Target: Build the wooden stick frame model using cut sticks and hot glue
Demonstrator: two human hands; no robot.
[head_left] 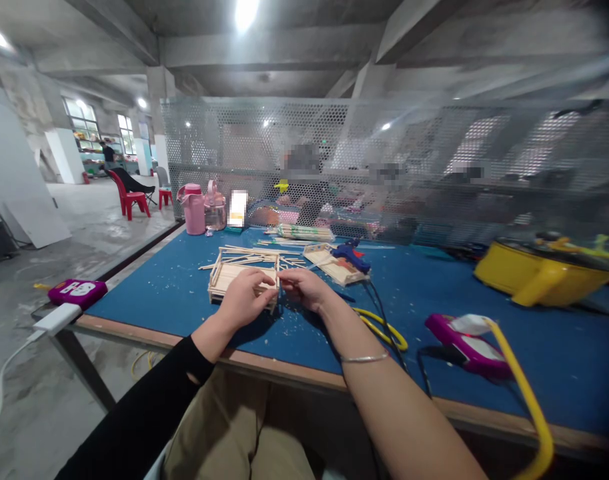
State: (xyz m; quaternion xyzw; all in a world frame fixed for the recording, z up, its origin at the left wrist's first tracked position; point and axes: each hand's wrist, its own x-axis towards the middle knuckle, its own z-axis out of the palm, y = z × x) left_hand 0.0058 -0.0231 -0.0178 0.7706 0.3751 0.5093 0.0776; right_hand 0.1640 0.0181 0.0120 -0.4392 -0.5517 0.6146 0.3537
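A small tray-like frame built of thin wooden sticks (223,275) sits on the blue tabletop, with low railings round its edge. My left hand (245,297) lies over its near right part, fingers curled and gripping it. At the frame's right side, my right hand (304,288) pinches with thumb and fingertips near a corner post; whether a separate small stick is in that pinch cannot be made out. Loose wooden sticks (254,259) are scattered just behind the frame. To the right, a blue glue gun (351,256) rests on a second wooden stick piece (329,265).
Behind stand a pink jug (194,212), a clear bottle (215,212) and a packed stick bundle (304,232), before a perforated metal screen (234,143). Rightward are a purple power strip (467,350), a yellow cable (527,393) and a yellow basket (514,273).
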